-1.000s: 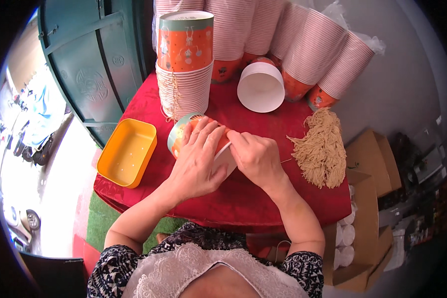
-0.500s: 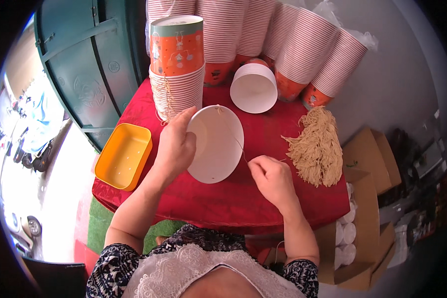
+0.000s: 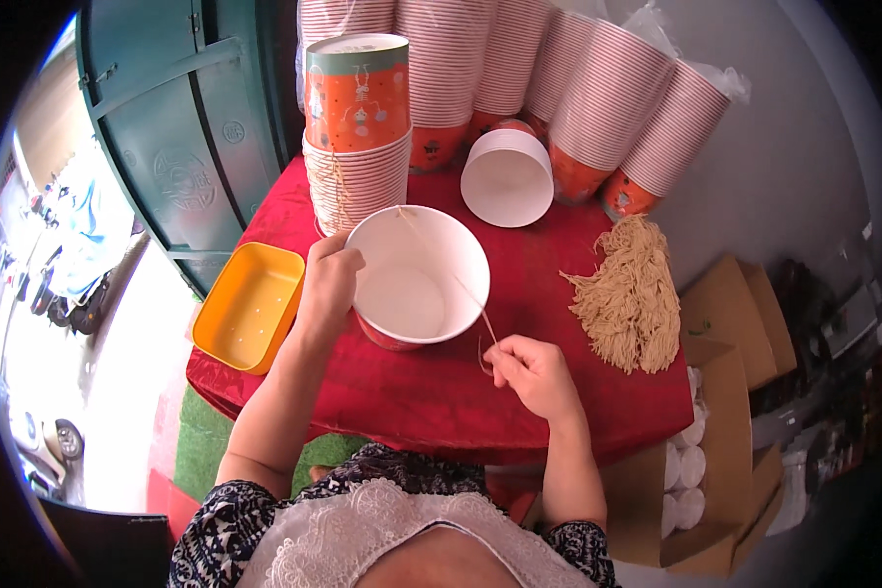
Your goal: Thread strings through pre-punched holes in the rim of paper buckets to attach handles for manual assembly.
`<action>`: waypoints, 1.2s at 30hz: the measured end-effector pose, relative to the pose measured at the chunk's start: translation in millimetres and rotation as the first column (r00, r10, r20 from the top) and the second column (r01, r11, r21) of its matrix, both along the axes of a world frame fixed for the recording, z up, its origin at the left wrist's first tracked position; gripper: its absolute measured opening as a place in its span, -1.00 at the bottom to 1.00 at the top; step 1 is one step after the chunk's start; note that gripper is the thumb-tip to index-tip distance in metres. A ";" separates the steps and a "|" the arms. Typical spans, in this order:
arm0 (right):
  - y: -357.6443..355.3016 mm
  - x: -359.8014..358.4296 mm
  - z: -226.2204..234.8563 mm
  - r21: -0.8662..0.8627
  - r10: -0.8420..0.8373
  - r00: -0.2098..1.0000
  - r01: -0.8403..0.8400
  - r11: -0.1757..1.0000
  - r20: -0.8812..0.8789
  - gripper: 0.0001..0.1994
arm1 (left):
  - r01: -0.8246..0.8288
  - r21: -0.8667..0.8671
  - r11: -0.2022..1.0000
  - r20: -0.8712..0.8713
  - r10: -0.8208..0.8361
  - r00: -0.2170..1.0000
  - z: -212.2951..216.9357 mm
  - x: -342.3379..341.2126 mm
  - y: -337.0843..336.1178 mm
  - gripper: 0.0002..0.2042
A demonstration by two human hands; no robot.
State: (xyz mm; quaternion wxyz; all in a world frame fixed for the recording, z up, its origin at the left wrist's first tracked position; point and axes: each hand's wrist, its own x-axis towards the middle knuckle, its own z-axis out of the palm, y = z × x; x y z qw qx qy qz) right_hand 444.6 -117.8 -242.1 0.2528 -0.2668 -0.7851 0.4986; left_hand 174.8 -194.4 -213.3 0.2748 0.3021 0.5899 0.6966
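Head view: left hand (image 3: 329, 281) grips paper bucket (image 3: 382, 263) at left rim; right hand (image 3: 532, 375), curled, pinches string (image 3: 488, 320).

Dark green metal door (image 3: 167, 147) to my left, vehicle (image 3: 66, 439) outside; green mat (image 3: 198, 441) below; on my right, open cardboard box (image 3: 723, 431), grey wall (image 3: 794, 167) beyond.
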 end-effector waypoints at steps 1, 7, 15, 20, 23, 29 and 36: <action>-2.6 4.5 -2.7 -0.031 0.036 0.996 -0.039 0.999 -0.079 -0.83 | -0.019 -0.002 1.000 0.061 0.019 0.998 -3.2 -2.8 0.5 -0.58; -22.2 27.0 12.8 -0.321 0.155 0.944 -0.249 0.914 -0.290 -0.82 | -0.038 -0.003 0.999 0.136 0.038 0.990 -14.4 -13.6 -3.7 -0.62; -27.8 6.6 13.3 -0.433 0.003 0.698 -0.447 0.782 -0.716 -0.76 | -0.384 0.226 0.895 -0.408 0.445 0.798 -17.4 2.3 -11.9 -0.62; -20.8 -12.9 16.4 -0.512 -0.263 0.487 -0.498 0.700 -0.833 -0.77 | -0.233 0.479 0.847 -0.763 0.532 0.367 0.0 39.8 -44.3 -0.89; -17.5 -19.1 13.8 -0.502 -0.286 0.440 -0.527 0.686 -0.851 -0.79 | -0.057 0.372 0.926 -0.867 0.369 0.336 3.8 70.6 -57.9 -0.83; -20.8 -26.8 12.2 -0.505 -0.324 0.392 -0.582 0.637 -0.861 -0.80 | 0.061 0.252 0.966 -0.914 0.217 0.342 2.0 96.2 -52.2 -0.59; -22.7 -23.9 9.4 -0.572 -0.347 0.477 -0.488 0.659 -0.807 -0.80 | 0.152 0.284 0.947 -0.912 0.218 0.347 -5.3 96.2 -38.9 -0.70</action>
